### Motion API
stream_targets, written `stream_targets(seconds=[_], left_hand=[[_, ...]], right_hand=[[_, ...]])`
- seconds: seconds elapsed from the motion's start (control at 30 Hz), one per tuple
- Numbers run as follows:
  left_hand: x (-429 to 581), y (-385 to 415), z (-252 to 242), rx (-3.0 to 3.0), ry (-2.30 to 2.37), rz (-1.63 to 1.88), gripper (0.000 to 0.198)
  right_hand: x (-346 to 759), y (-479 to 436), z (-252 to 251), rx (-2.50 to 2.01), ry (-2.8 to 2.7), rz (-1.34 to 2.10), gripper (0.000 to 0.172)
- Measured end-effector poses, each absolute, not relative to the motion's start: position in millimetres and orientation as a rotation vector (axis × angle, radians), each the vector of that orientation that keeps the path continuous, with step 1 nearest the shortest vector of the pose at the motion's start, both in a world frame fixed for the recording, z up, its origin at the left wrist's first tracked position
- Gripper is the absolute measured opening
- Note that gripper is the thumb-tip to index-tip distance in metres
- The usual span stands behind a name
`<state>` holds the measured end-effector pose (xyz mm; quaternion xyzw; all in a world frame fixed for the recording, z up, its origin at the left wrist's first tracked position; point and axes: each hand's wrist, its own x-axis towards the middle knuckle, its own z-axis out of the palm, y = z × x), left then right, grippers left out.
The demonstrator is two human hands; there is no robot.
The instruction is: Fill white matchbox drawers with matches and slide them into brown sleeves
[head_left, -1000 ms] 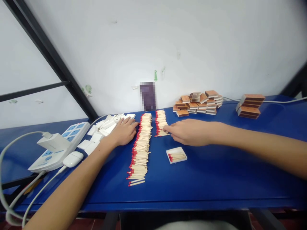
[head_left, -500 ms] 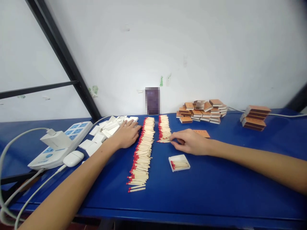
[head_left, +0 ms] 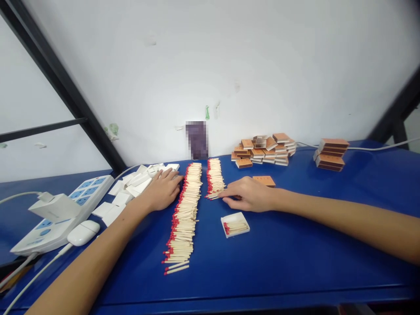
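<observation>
My left hand (head_left: pixel 164 189) lies flat with fingers spread, between a heap of white matchbox trays (head_left: pixel 139 177) and a long row of red-tipped matches (head_left: pixel 183 214). My right hand (head_left: pixel 249 194) has thumb and index finger closed at the near end of a shorter match row (head_left: pixel 215 177), on the plain ends of the lowest matches (head_left: pixel 215 195). How many it grips I cannot make out. Just nearer me sits an open white tray (head_left: pixel 235 234) with several matches inside. Behind my right hand lies an orange matchbox sleeve (head_left: pixel 265 180), partly covered.
Orange matchboxes (head_left: pixel 262 151) are heaped against the wall, with a neat stack (head_left: pixel 332 154) farther right. At left are a power strip (head_left: pixel 65 218) with a plugged-in charger (head_left: pixel 55 208), a white earphone case (head_left: pixel 83 232) and cables. A blurred purple object (head_left: pixel 197 140) stands at the wall.
The view has turned slightly, so everything sits farther left. My right fingers have come over the ends of the lowest matches, which lie more slanted. The left hand stays in place.
</observation>
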<state>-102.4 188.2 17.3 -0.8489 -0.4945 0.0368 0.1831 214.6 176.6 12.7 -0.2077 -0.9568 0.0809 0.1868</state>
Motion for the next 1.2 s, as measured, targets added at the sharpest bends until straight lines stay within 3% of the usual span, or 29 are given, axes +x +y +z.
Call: stream_targets(seconds=[0.4, 0.67, 1.2], left_hand=[[-102.5, 189.1, 17.7, -2.4, -1.394, 0.105, 0.043], [-102.1, 188.3, 17.5, -2.399, -1.404, 0.104, 0.044], [-103.4, 189.5, 16.9, -2.411, -1.402, 0.09, 0.044]], right_hand=[[211.6, 173.1, 9.9, -1.125, -2.483, 0.084, 0.018], [210.7, 170.6, 15.0, -1.163, -2.534, 0.113, 0.004], [211.4, 174.7, 14.0, -1.072, -2.607, 0.163, 0.006]])
